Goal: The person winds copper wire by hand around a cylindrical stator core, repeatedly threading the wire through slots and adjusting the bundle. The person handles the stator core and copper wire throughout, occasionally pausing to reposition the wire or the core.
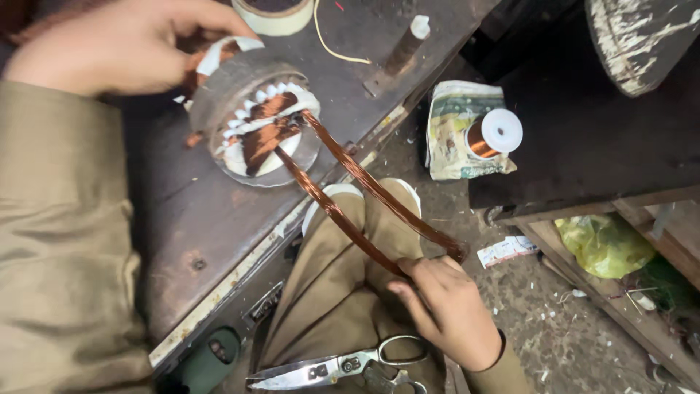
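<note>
Fingers [410, 271] of the right hand [448, 310] pinch the far end of a copper coil [364, 211], a long loop of wire drawn tight from the bench edge down over the person's lap. The thumb and forefinger close on the bundle where its two strands meet; the remaining fingers curl under the palm. Just below that hand, scissors [339, 367] lie across the lap, blades pointing left, handles beside the wrist.

The coil's other end runs into the slots of a stator [255, 120], a round metal core lined with white insulating paper, which stands tilted near the bench's [197, 219] right edge. Copper windings already fill several of its slots.

The left hand [120, 47] grips the stator's upper left side, fingers pressed together and wrapped around its rim, with the olive sleeve covering the bench's left side.

Farther back, a roll of tape [273, 14] sits at the bench's far edge, a yellowish cord [332, 45] trailing beside it, and a small wrapped rod [405, 45] lies near the far right corner. Off the bench, on the dark stand [583, 146] to the right, a spool [492, 135] of copper wire rests on a crumpled bag [456, 131] at its near left corner.
</note>
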